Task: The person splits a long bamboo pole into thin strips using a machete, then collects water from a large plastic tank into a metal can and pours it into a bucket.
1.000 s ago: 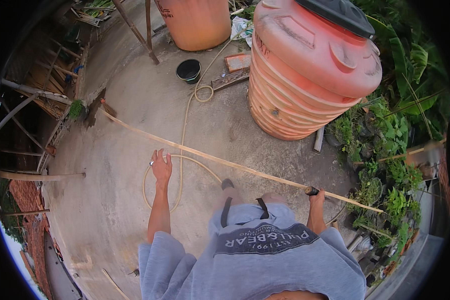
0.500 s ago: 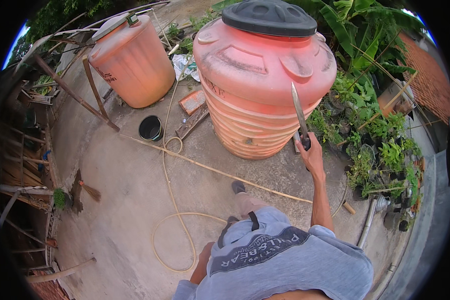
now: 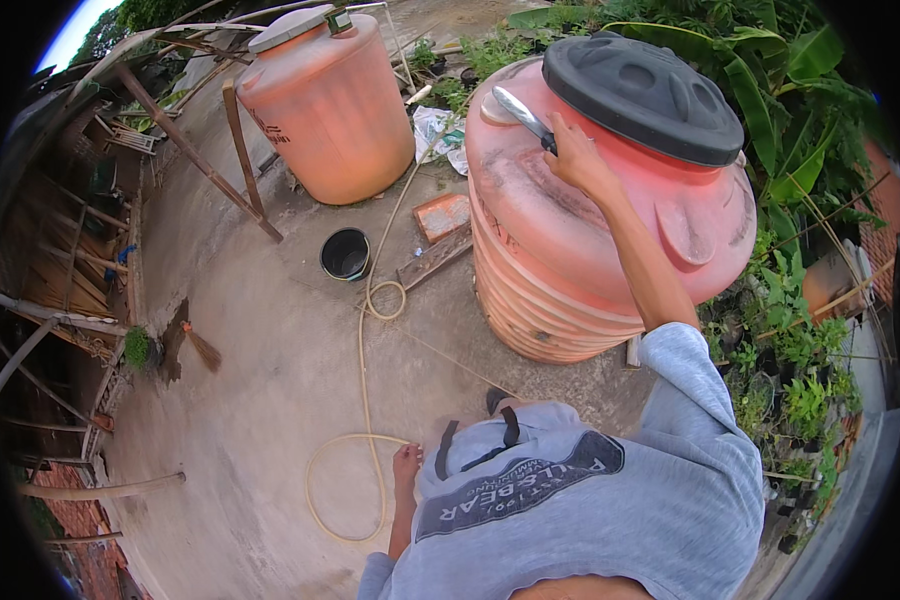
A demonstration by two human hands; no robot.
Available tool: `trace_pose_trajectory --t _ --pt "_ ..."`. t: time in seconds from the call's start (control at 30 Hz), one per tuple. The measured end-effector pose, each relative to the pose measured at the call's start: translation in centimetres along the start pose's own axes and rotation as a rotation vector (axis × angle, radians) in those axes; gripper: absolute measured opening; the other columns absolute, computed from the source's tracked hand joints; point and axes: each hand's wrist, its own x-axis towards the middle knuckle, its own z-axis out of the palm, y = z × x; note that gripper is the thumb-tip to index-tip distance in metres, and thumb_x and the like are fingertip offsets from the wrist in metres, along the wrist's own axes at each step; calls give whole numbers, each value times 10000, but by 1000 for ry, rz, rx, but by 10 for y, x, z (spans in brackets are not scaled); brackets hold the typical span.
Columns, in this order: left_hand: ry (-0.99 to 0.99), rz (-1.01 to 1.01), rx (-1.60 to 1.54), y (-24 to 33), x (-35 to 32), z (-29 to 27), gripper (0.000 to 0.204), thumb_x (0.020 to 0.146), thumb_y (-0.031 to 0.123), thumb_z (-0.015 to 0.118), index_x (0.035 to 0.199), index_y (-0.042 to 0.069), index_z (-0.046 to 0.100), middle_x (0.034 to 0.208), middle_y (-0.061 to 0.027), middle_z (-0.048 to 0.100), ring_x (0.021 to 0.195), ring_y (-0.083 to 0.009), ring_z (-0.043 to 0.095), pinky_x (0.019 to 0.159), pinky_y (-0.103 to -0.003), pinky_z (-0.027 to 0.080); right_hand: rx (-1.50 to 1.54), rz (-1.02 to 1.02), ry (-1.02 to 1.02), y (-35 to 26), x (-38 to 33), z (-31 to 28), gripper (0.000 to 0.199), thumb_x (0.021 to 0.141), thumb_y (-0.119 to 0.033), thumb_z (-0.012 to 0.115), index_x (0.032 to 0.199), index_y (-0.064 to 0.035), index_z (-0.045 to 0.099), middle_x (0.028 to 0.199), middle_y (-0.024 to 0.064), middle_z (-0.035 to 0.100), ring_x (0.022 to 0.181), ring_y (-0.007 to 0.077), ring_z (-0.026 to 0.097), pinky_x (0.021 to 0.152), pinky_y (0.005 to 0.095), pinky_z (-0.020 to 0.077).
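Note:
My right hand (image 3: 576, 152) reaches up onto the top of a big orange water tank (image 3: 570, 250) and is closed on the dark handle of a long knife (image 3: 518, 108). The blade lies flat on the tank's shoulder, beside the black lid (image 3: 650, 95). My left hand (image 3: 407, 466) hangs by my side with loose fingers and holds nothing. It is above a loop of pale hose (image 3: 365, 350) on the concrete floor.
A second orange tank (image 3: 330, 110) stands at the back behind a slanted wooden post (image 3: 245, 150). A black bucket (image 3: 346, 254), a brick (image 3: 442, 215) and a plank lie between the tanks. A broom (image 3: 202, 345) lies at the left. Green plants (image 3: 790, 370) crowd the right side.
My right hand has carried the knife from upright in front of the tank up onto the tank's top. My left hand has let go of the long pole and dropped to my side.

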Motion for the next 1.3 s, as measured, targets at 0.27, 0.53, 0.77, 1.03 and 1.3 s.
trace_pose_trajectory --t 0.27,0.53,0.77,1.03,1.3 --pt "84 80 -146 -56 37 -4 278 992 255 619 1058 4 719 884 -94 729 765 -162 673 704 -309 541 -361 43 -55 -12 81 44 316 939 -89 496 1252 -76 538 1061 276 593 1018 479 635 784 556 536" --pt "-245 -248 367 -25 95 -81 251 990 235 607 1106 33 700 902 -83 718 739 -154 670 621 -292 511 -607 296 -225 -22 103 61 465 946 -182 579 1408 -197 531 1178 201 619 1097 398 644 854 552 529" --pt "-202 -228 109 102 267 -186 242 988 217 597 1148 58 683 918 -74 708 716 -147 668 548 -277 484 -606 451 -196 -41 102 54 730 879 -264 711 1539 -281 401 1282 160 602 1143 382 639 896 558 517" --pt "191 -23 -131 274 403 -289 312 1033 243 498 1218 24 619 1026 -131 702 800 -192 681 630 -297 517 -624 606 -119 -40 102 52 761 887 -339 728 1558 -282 373 1271 155 607 1162 361 637 902 529 534" --pt "-73 -273 -4 214 398 -235 253 1005 289 578 1133 87 662 921 -84 706 723 -178 689 592 -315 525 -674 638 0 -70 132 64 652 920 -381 695 1502 -193 469 1374 154 588 1216 344 609 986 474 500"
